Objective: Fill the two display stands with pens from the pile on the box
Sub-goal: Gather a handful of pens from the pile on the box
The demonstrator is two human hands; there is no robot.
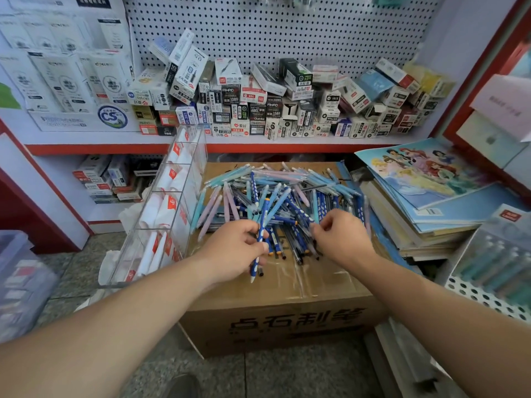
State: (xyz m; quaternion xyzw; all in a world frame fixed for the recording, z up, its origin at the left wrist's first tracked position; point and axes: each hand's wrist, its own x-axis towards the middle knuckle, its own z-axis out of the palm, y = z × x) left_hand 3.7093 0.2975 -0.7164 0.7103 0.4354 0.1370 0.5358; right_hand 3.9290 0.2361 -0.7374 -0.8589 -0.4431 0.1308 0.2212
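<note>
**A:** Item one, the stock?

**B:** Pile of pens [287, 191], mixed dark blue, pale blue, teal and lilac, lay heaped across the top of a taped cardboard box [273, 326] on the floor. The heap covered the far half, and the near half showed bare tape.

**A:** Item two, the holder?

**B:** Clear display stand [184, 179], tiered in compartments, stood tilted just beside the box's left edge. White sleeves with red marks sat in its pockets. What they held could not be told.

**A:** Hands?

**B:** Left hand [238, 251] was over the near left of the box, fingers curled round a blue pen [263, 214] with pale dots. It was held roughly upright, white tip toward the wearer. Other pens seemed bunched with it, number unclear.

**A:** And the other?

**B:** Right hand [342, 239] was at the near edge of the heap, fingers bent, tips down among the pens. Whether they pinched one could not be told.

**A:** Surroundings?

**B:** Stack of books [416, 222] touched the box's right side, with a cartoon cover on top. White rack [474, 294] with punched holes was at the lower right, contents blurred. Shelf [115, 139] behind carried small cartons [258, 104] in a jumble, with pegboard [287, 30] above.
</note>
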